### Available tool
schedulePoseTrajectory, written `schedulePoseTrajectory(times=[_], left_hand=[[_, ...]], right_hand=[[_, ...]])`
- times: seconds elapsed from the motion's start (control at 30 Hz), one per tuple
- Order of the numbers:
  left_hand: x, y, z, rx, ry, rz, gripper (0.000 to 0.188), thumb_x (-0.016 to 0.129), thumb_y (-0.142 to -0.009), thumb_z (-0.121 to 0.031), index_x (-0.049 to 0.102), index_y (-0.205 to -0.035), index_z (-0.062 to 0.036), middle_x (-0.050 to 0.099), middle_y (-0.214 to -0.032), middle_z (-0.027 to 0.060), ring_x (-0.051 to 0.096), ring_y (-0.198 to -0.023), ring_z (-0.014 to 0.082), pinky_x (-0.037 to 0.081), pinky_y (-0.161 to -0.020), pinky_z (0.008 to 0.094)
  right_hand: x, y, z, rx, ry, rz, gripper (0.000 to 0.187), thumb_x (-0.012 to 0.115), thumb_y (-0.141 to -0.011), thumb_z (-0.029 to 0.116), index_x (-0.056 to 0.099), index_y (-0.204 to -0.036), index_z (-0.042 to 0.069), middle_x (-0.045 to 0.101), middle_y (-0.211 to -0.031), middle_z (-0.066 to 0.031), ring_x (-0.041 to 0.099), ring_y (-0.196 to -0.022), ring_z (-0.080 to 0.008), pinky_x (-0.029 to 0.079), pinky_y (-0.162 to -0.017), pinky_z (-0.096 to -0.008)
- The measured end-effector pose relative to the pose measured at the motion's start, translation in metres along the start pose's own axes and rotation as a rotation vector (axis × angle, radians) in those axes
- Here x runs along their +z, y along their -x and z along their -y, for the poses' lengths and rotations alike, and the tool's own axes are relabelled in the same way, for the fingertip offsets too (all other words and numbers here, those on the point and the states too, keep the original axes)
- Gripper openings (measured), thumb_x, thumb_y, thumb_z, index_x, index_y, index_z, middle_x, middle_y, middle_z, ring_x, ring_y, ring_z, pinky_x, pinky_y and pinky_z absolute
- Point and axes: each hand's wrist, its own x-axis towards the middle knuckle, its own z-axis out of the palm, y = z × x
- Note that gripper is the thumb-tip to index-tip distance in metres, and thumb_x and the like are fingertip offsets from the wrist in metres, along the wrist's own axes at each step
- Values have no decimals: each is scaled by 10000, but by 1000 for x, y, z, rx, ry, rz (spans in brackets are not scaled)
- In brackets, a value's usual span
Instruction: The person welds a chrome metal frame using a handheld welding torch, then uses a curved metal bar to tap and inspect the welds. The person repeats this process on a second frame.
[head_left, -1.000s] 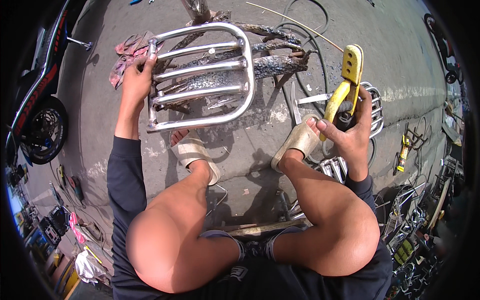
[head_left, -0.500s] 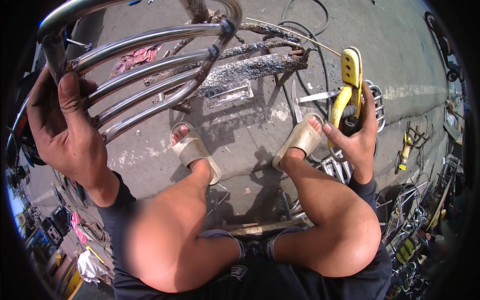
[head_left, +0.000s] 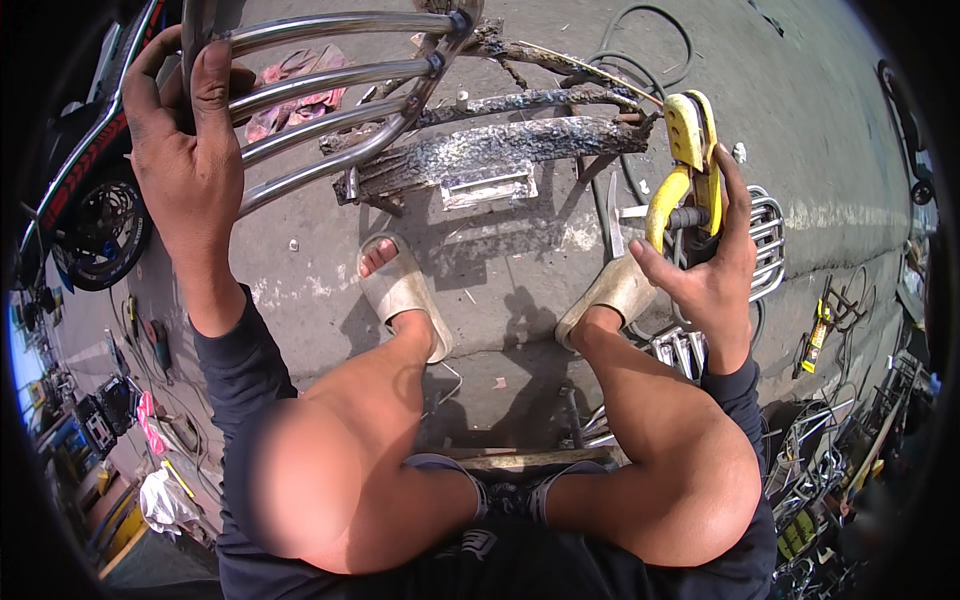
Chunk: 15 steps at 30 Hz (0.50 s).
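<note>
Up high, your silver tube rack [head_left: 340,77] hangs clear of the floor [head_left: 490,325], tilted toward the left, its top cut off by the upper edge of view. Your left hand [head_left: 190,165] is closed around its end tube, thumb in front and fingers curled behind. Over on the other side, your right hand [head_left: 715,275] is half curled around the yellow clamp [head_left: 672,190], the thumb near the tip of the lever and the fingers along the far side. A thin rod [head_left: 600,73] slants up and left from the clamp's head. Between your hands and beyond your feet you have a crusted metal stand [head_left: 500,145], with a pink-stained cloth [head_left: 300,62] on the floor at its left, seen past the rack's bars. A hammer [head_left: 614,215] shows just left of the clamp, near your right sandal [head_left: 610,300]; your left sandal [head_left: 405,295] is well apart from it. Just right of your right hand is another barred rack [head_left: 768,240], and farther out lies a yellow packet [head_left: 817,335]. At far left you have a black wheel [head_left: 100,230].
</note>
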Motion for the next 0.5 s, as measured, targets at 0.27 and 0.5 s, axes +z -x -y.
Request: schedulePoseTrajectory(times=[0.27,0.5], left_hand=[[-6,2,-3,-58,-74,76,454,611,-1050,-395,595,-1404,-110,778,-924,65,680,-736,68,478,-578,210],[-7,2,6,-63,-51,89,493,621,-1036,-437,596,-1419,-127,787,-933,79,705,-725,91,486,-577,212]], right_hand=[[5,4,3,-53,18,12,1112,954,-631,260,365,-1552,52,599,-1376,-253,662,-1193,-328,538,-1006,-398],[3,5,3,-16,16,-38,1133,957,-633,262,345,-1563,46,611,-1358,-224,672,-1152,-307,553,-980,-392]])
